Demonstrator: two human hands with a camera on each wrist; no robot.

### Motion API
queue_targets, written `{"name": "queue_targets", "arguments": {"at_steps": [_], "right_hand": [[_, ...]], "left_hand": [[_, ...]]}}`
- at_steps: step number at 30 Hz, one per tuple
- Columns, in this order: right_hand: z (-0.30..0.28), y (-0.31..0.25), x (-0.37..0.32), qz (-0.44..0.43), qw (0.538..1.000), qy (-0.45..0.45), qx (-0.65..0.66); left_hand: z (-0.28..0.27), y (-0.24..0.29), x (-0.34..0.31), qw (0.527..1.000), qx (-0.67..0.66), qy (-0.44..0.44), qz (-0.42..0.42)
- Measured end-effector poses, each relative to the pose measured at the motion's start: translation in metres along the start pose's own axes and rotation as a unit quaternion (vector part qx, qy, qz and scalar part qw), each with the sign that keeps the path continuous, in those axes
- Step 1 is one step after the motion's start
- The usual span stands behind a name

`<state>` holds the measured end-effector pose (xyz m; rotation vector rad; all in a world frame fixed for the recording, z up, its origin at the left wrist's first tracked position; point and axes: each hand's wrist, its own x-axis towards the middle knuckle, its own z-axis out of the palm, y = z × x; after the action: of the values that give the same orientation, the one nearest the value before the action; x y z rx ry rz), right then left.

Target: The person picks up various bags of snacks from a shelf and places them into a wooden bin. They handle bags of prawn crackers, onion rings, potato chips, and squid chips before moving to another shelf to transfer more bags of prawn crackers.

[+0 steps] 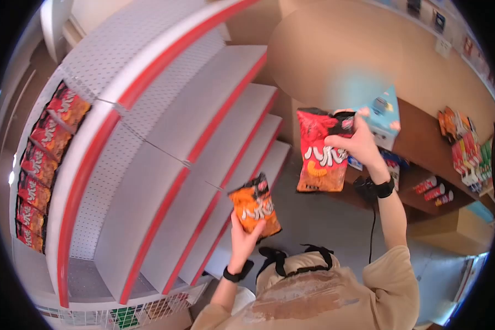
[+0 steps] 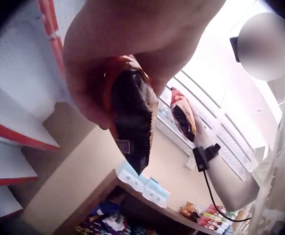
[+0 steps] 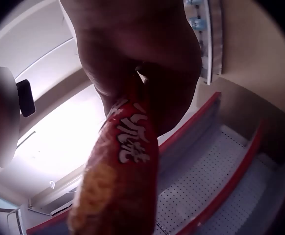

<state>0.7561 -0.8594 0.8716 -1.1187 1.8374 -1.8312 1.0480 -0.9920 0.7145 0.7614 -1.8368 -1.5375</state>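
your left hand (image 1: 242, 237) is curled round the lower edge of an orange snack bag (image 1: 256, 204) and holds it upright in front of the white shelves with red edges (image 1: 203, 126). your right hand (image 1: 358, 144) is raised higher and grips the top corner of a red snack bag (image 1: 319, 157), which hangs down from your fingers. the 2 bags are well apart, both held in the air off the shelves. a row of red bags (image 1: 41, 159) stands on the shelf at far left. behind your right hand a light blue box (image 1: 384, 116) sits on a wooden shelf (image 1: 423, 140), with cans (image 1: 434, 190) lower down.
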Motion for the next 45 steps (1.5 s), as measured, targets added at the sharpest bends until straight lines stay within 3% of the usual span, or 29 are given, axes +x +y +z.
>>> {"name": "queue_targets", "arguments": {"at_steps": [3, 5, 7, 9, 10, 13, 15, 18, 22, 25, 29, 31, 32, 34, 41, 45], "right_hand": [[-0.042, 0.042, -0.052, 0.06, 0.996, -0.031, 0.054], [-0.07, 0.056, -0.083, 0.036, 0.998, -0.042, 0.008], [-0.095, 0.067, -0.112, 0.102, 0.99, -0.032, 0.097], [-0.117, 0.079, -0.137, 0.118, 0.986, 0.014, 0.118], [-0.131, 0.077, -0.15, 0.139, 0.983, 0.043, 0.116], [-0.173, 0.076, -0.185, 0.143, 0.977, 0.13, 0.089], [-0.196, 0.087, -0.207, 0.135, 0.972, 0.179, 0.071], [-0.222, 0.083, -0.231, 0.108, 0.958, 0.265, -0.026], [-0.261, 0.078, -0.247, 0.155, 0.926, 0.32, -0.129], [-0.291, 0.091, -0.242, 0.162, 0.908, 0.349, -0.165], [-0.333, 0.094, -0.225, 0.192, 0.885, 0.372, -0.203], [-0.36, 0.105, -0.211, 0.112, 0.902, 0.351, -0.227], [-0.37, 0.106, -0.209, 0.115, 0.898, 0.356, -0.232], [-0.389, 0.106, -0.204, 0.131, 0.899, 0.393, -0.14], [-0.451, 0.155, -0.229, 0.177, 0.878, 0.437, -0.082], [-0.477, 0.182, -0.248, 0.205, 0.868, 0.45, -0.052]], "left_hand": [[0.069, 0.012, 0.002, 0.996, -0.039, -0.077, -0.002], [0.122, 0.023, -0.004, 0.99, -0.058, -0.127, 0.001], [0.172, 0.031, -0.016, 0.985, -0.063, -0.163, -0.006], [0.211, 0.042, -0.026, 0.969, -0.093, -0.225, -0.046], [0.23, 0.051, -0.028, 0.96, -0.095, -0.264, 0.0], [0.285, 0.044, -0.039, 0.935, -0.116, -0.333, -0.03], [0.312, 0.043, -0.044, 0.91, -0.145, -0.386, -0.049], [0.351, 0.022, -0.043, 0.82, -0.258, -0.506, -0.067], [0.41, 0.046, -0.037, 0.744, -0.223, -0.609, -0.158], [0.453, 0.054, -0.02, 0.718, -0.181, -0.656, -0.148], [0.51, 0.056, 0.001, 0.711, -0.177, -0.668, -0.13], [0.539, 0.063, 0.02, 0.708, -0.194, -0.666, -0.133], [0.55, 0.066, 0.025, 0.71, -0.204, -0.658, -0.146], [0.571, 0.067, 0.037, 0.722, -0.22, -0.636, -0.158], [0.641, 0.086, 0.072, 0.755, -0.181, -0.594, -0.211], [0.693, 0.085, 0.077, 0.778, -0.169, -0.573, -0.194]]}}
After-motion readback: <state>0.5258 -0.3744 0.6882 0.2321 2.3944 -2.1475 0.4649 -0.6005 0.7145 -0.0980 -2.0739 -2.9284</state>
